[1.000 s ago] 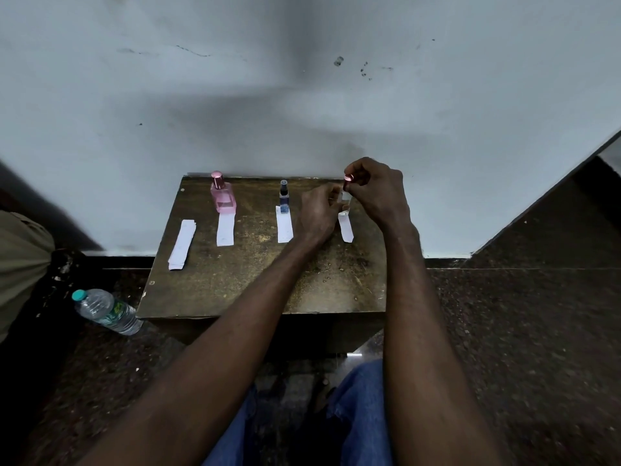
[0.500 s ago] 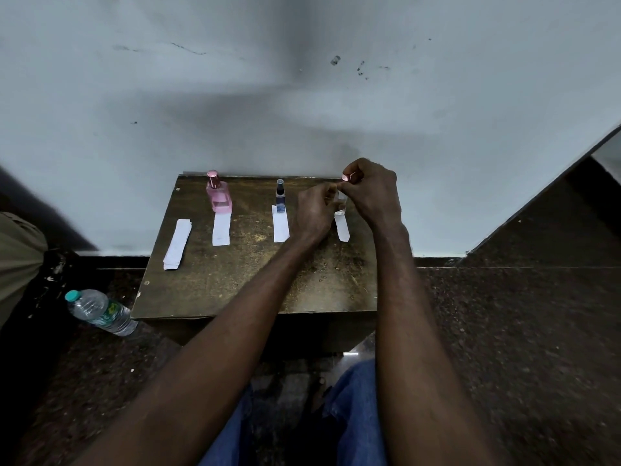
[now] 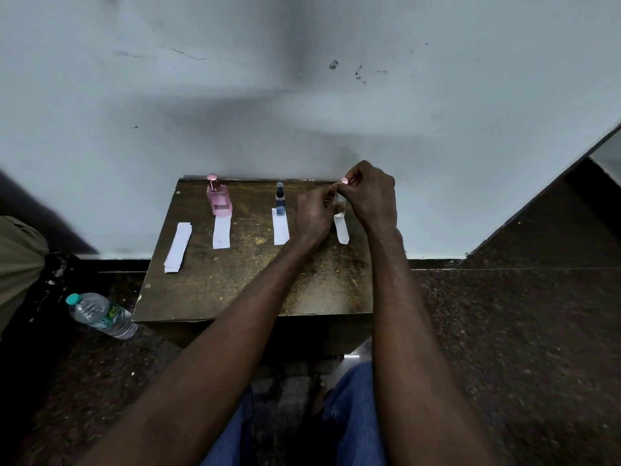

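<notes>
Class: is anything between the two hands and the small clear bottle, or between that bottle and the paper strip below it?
Nothing visible. The left hand holds the small clear bottle, the right hand pinches its pink cap, and the paper strip lies uncovered just below.

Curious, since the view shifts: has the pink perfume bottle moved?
No. The pink perfume bottle still stands at the head of its paper strip, at the back of the table.
</notes>
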